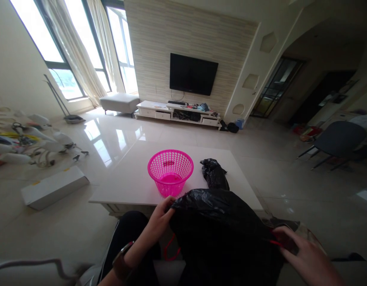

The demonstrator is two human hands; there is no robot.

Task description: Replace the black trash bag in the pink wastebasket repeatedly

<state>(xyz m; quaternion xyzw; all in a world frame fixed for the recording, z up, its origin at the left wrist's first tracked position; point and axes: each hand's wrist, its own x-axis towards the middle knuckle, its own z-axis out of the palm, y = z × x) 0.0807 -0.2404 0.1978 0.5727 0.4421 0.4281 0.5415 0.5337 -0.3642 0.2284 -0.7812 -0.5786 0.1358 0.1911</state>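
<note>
Spreading the large black bag [222,226] seems in hand — left hand [160,216] and right hand [302,250] pinch its edges — likely needing even tension next

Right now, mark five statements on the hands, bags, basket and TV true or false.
1. The left hand grips the large black bag. True.
2. The right hand is empty. False: it holds the large black bag near a red strip.
3. The pink basket stands on the white table. True.
4. The pink basket is full of bottles. False: no bottles show inside.
5. The TV screen is dark. True.
</note>
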